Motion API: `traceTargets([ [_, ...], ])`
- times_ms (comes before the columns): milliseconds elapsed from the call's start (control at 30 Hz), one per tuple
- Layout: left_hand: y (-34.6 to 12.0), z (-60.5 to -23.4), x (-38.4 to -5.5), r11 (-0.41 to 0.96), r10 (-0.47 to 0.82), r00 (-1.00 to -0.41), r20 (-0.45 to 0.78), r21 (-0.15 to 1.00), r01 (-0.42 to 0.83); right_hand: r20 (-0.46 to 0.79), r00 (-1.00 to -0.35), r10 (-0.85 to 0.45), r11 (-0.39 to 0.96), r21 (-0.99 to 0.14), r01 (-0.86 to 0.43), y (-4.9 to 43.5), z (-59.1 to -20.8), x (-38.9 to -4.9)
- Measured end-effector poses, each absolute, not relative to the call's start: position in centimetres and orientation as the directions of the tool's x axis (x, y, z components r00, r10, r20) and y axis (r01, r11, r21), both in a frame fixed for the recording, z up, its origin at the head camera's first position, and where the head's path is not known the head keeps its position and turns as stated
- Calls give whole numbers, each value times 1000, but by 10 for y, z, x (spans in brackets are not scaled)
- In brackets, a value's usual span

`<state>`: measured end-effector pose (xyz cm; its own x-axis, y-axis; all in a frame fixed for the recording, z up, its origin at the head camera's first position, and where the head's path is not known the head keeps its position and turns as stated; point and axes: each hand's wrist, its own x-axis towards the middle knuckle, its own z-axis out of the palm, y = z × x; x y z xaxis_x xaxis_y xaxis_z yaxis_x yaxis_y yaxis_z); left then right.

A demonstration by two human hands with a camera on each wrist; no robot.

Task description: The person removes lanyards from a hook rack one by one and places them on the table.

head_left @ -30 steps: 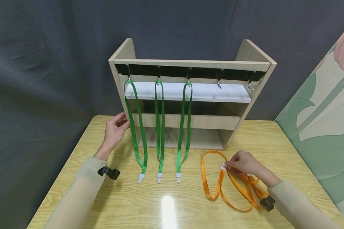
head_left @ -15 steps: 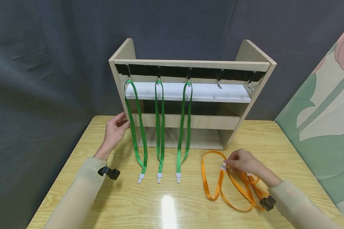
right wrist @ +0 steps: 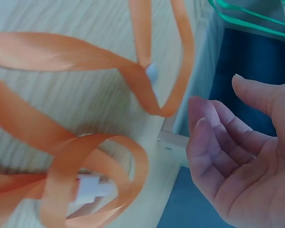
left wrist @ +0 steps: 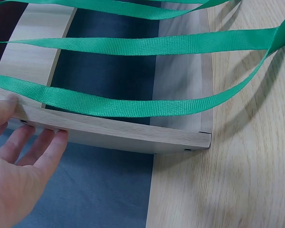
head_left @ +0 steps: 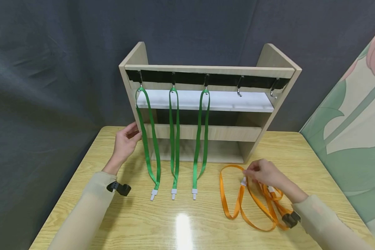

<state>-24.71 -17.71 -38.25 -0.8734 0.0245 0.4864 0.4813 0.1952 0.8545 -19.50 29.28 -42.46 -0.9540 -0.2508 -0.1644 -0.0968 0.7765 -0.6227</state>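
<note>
My left hand (head_left: 124, 143) holds the left side panel of a wooden shelf rack (head_left: 220, 133). In the left wrist view the thumb lies on the panel's front edge and the fingers (left wrist: 48, 151) are behind it. Just above the orange lanyards (head_left: 224, 198) on the table is my right hand (head_left: 266, 173). The right wrist view shows its fingers loosely curved, apart from the thumb, with nothing between them. Close below it lies one white clip (head_left: 244, 181); another white clip (right wrist: 91, 188) sits inside a coil of orange strap.
Green lanyards (head_left: 176, 152) hang from three hooks on the rack, with white clips at their lower ends. Two bare hooks (head_left: 239, 91) are on the right of the same rail. A dark curtain (head_left: 203, 31) stands behind the wooden table (head_left: 143, 225).
My right hand has moved slightly up and away from the white clip, which stays on the table. The left hand has kept its place on the rack.
</note>
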Motion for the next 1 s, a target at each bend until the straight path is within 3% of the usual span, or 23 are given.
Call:
traceTargets([
  [400,-177,-384,-248,199,28,-877,480,857,475,20,-960,-281,761,-604,-235,277,-401,-199],
  [1000,-178,-384,-248,205,35,-879,475,858,472,150,-932,-329,678,-650,-344,256,-370,-205],
])
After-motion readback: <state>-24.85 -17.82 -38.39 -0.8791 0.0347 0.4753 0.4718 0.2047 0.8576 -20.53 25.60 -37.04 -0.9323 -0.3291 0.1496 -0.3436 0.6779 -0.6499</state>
